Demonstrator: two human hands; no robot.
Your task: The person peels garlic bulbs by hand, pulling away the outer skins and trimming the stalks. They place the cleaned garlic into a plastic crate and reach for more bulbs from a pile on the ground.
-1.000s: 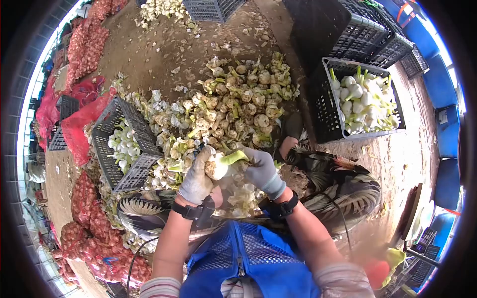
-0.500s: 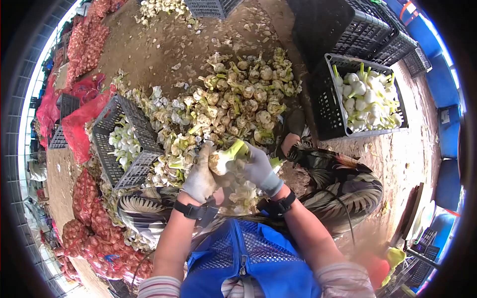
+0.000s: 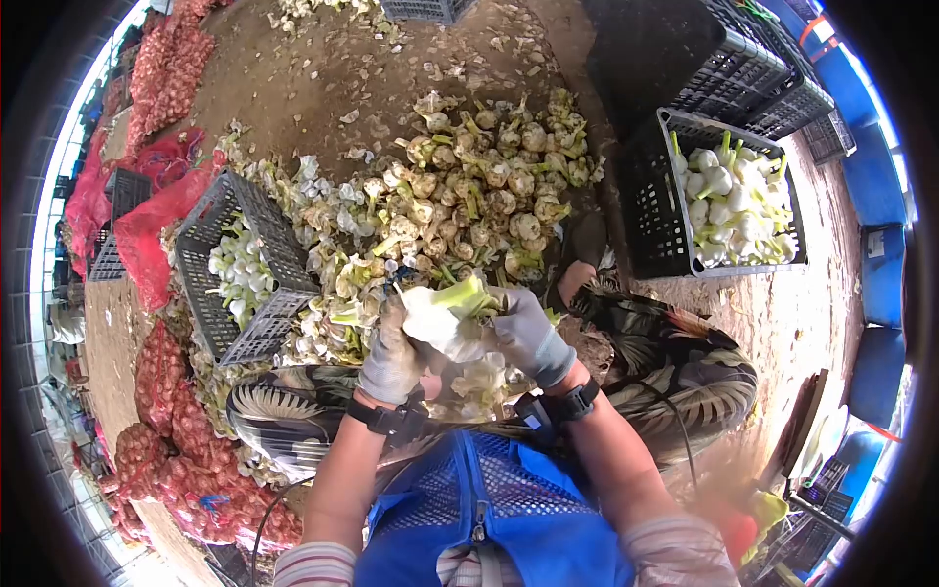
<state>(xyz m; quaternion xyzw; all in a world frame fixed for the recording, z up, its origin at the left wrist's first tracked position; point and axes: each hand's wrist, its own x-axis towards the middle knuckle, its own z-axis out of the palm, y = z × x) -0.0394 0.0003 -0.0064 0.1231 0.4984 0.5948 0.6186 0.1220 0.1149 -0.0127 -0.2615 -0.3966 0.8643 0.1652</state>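
Observation:
Between my gloved hands is a garlic bulb [image 3: 436, 315] with a short green stem and pale skin. My left hand [image 3: 393, 354] is wrapped round the bulb's left side. The fingers of my right hand [image 3: 526, 331] are closed at the stem end, on loose outer skin. Just beyond the hands lies a large pile of unpeeled, soil-stained garlic [image 3: 489, 181]. Peeled skins [image 3: 484, 383] lie below the hands, between my legs.
A black crate [image 3: 653, 210] of clean white garlic stands at the right, a grey crate [image 3: 210, 303] with fewer bulbs at the left. Stacked crates [image 3: 748, 73] are at the upper right. Red net sacks [image 3: 186, 479] of garlic lie along the left side.
The bulb now shows more white, and pale skin is spread from it. My right hand has shifted slightly right and down. The view has shifted a little.

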